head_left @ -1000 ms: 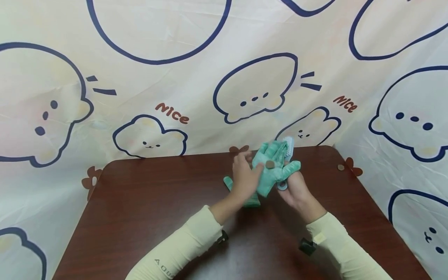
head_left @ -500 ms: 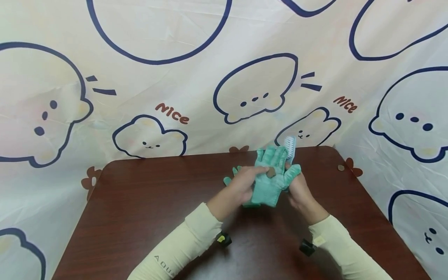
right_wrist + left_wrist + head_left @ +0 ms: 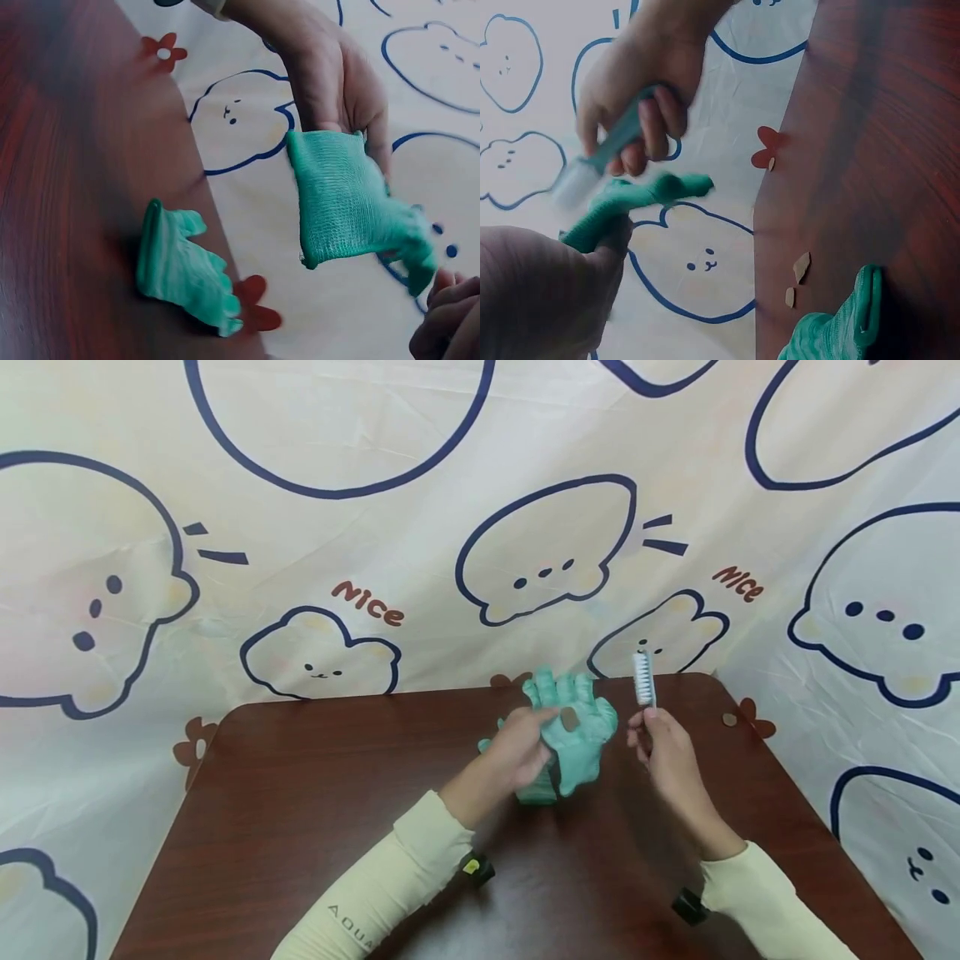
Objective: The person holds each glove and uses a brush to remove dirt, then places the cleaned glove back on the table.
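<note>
A green knitted glove (image 3: 581, 756) with a brown patch (image 3: 570, 719) on its palm is raised over the table. My left hand (image 3: 517, 752) pinches its left side, thumb near the patch. To the right, apart from the glove, my right hand (image 3: 671, 756) grips a small brush (image 3: 643, 681) with white bristles pointing up and left. The left wrist view shows the brush's blue-grey handle (image 3: 626, 127) in the right fingers, blurred. A second green glove (image 3: 536, 789) lies on the table, partly hidden behind the left hand; the right wrist view shows this lying glove (image 3: 184, 274) more fully.
The dark brown table (image 3: 337, 777) ends at a cloth backdrop (image 3: 420, 543) with cartoon prints. A small brown piece (image 3: 729, 720) lies by the table's right edge. In the left wrist view, flat tan pieces (image 3: 802, 267) lie near the table edge beside the lying glove.
My right hand has come away from behind the raised glove and moved right with the brush. The glove has shifted slightly left, now in my left hand alone.
</note>
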Available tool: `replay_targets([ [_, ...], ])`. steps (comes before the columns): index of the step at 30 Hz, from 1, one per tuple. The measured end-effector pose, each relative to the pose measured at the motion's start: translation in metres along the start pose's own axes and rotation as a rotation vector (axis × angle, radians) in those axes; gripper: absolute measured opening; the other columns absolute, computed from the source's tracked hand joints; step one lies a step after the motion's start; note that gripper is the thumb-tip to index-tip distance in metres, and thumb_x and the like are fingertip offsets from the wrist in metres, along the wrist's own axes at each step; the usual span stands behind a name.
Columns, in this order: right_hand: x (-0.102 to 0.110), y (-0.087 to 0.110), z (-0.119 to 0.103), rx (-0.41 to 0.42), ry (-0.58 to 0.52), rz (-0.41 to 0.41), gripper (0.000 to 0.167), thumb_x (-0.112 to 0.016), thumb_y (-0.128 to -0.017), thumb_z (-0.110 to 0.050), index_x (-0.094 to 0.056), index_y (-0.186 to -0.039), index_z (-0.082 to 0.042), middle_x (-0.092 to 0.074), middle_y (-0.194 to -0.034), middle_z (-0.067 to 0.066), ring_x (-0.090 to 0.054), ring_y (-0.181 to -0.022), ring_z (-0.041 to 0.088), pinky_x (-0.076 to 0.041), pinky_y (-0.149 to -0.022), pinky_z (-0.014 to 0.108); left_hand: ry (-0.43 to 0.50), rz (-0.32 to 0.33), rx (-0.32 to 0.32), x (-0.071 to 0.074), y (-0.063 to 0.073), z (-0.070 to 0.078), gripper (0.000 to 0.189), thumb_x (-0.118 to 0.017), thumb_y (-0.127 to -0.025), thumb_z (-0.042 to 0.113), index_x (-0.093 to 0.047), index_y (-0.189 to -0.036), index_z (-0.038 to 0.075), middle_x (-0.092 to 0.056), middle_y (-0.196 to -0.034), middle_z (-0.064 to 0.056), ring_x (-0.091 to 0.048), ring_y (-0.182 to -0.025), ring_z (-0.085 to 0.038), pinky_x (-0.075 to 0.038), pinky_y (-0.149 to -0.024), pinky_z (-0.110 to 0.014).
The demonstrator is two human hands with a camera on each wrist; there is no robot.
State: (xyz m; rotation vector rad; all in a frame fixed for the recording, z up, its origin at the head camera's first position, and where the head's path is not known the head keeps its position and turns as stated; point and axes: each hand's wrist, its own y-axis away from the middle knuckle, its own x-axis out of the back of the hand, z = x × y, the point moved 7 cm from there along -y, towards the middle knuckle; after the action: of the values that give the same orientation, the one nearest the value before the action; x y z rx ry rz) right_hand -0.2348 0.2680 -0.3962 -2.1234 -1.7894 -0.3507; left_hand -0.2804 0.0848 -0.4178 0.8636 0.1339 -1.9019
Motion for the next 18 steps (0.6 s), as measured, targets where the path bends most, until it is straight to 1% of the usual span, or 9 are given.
replay_targets([
  [3,0.005,0.013,-0.014,0.131,0.198,0.043,0.044,-0.036,-0.111,-0.043,-0.058,-0.119,-0.007,-0.057,-0.085,0.005,-0.043,-0.061,0.017,-0.039,-0.052,0.030,0.019,-0.018,-0.011,-0.001,-0.001,0.000,0.052,-0.038,-0.111,0.017,-0.024,-0.159,0.000,-0.041,-0.161,-0.010,-0.038,-0.150,-0.024,-0.028,-0.127,-0.047],
  [5,0.003,0.022,-0.024,0.206,0.318,0.053,0.039,-0.043,-0.110,-0.042,-0.060,-0.122,-0.009,-0.060,-0.084,0.005,-0.045,-0.061,0.015,-0.040,-0.053,0.028,0.040,-0.024,-0.017,-0.002,-0.002,0.000,0.055,-0.037,-0.112,0.019,-0.020,-0.161,0.002,-0.037,-0.164,-0.008,-0.033,-0.153,-0.024,-0.021,-0.129,-0.050],
  [7,0.000,0.030,-0.031,0.266,0.412,0.058,0.037,-0.050,-0.108,-0.039,-0.063,-0.124,-0.009,-0.064,-0.085,0.005,-0.047,-0.060,0.013,-0.041,-0.052,0.025,0.060,-0.039,-0.033,-0.004,-0.004,0.001,0.054,-0.035,-0.112,0.021,-0.021,-0.161,0.003,-0.036,-0.164,-0.008,-0.030,-0.154,-0.024,-0.019,-0.129,-0.051],
  [8,-0.002,0.033,-0.033,0.283,0.446,0.057,0.037,-0.053,-0.107,-0.038,-0.063,-0.126,-0.008,-0.064,-0.082,0.005,-0.048,-0.060,0.013,-0.042,-0.052,0.025,0.070,-0.044,-0.042,-0.005,-0.004,0.001,0.053,-0.034,-0.112,0.022,-0.023,-0.161,0.004,-0.036,-0.164,-0.008,-0.029,-0.154,-0.025,-0.019,-0.129,-0.051],
  [10,-0.006,0.036,-0.034,0.288,0.496,0.049,0.037,-0.056,-0.106,-0.038,-0.064,-0.126,-0.008,-0.061,-0.076,0.003,-0.048,-0.061,0.013,-0.041,-0.053,0.024,0.082,-0.055,-0.059,-0.007,-0.005,0.003,0.052,-0.033,-0.113,0.024,-0.026,-0.160,0.005,-0.037,-0.164,-0.008,-0.028,-0.155,-0.025,-0.020,-0.129,-0.051],
  [12,-0.010,0.037,-0.032,0.272,0.521,0.031,0.037,-0.057,-0.105,-0.039,-0.065,-0.125,-0.008,-0.055,-0.070,0.001,-0.045,-0.058,0.013,-0.039,-0.051,0.023,0.082,-0.063,-0.073,-0.009,-0.005,0.003,0.050,-0.031,-0.113,0.026,-0.029,-0.159,0.006,-0.039,-0.163,-0.009,-0.029,-0.155,-0.027,-0.024,-0.128,-0.049],
  [14,-0.013,0.036,-0.028,0.249,0.531,0.006,0.038,-0.057,-0.105,-0.040,-0.065,-0.123,-0.008,-0.046,-0.064,-0.001,-0.042,-0.056,0.012,-0.038,-0.050,0.024,0.075,-0.063,-0.073,-0.011,-0.005,0.003,0.050,-0.032,-0.113,0.027,-0.030,-0.159,0.006,-0.040,-0.162,-0.010,-0.030,-0.155,-0.028,-0.025,-0.128,-0.049],
  [18,-0.018,0.034,-0.018,0.223,0.526,-0.032,0.039,-0.056,-0.105,-0.041,-0.064,-0.123,-0.007,-0.046,-0.063,-0.002,-0.041,-0.054,0.011,-0.038,-0.049,0.024,0.048,-0.065,-0.073,-0.014,-0.005,0.001,0.051,-0.033,-0.113,0.028,-0.030,-0.159,0.005,-0.042,-0.161,-0.010,-0.033,-0.154,-0.027,-0.027,-0.127,-0.047],
])
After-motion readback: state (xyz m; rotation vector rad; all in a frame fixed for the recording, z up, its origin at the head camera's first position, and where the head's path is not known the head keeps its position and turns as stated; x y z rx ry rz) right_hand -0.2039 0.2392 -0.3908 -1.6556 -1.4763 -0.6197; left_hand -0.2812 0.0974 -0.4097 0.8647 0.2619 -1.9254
